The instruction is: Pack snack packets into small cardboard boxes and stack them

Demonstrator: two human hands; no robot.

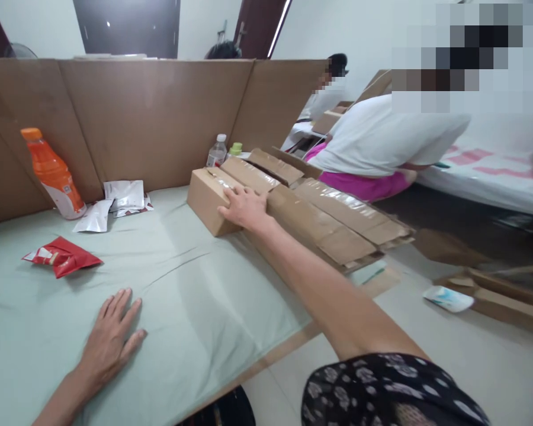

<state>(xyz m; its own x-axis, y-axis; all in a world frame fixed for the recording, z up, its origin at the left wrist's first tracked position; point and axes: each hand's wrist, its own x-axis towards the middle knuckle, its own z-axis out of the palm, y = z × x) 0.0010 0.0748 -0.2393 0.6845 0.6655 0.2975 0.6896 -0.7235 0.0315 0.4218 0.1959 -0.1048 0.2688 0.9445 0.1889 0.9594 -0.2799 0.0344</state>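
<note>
While right hand [244, 207] lay flat, fingers spread, atop cardboard box [213, 198] right of orange bottle [53, 174], judged stiff, light, best gripped by end edges; left hand [109, 340] splayed, empty.

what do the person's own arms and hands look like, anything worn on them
Both hands are bare: no gloves, and no rings or watch that can be seen. The left hand and its forearm are uncovered as far as the frame shows. The right hand leads back along a long bare forearm to a short dark sleeve with a small pale flower print near the upper arm.
</note>
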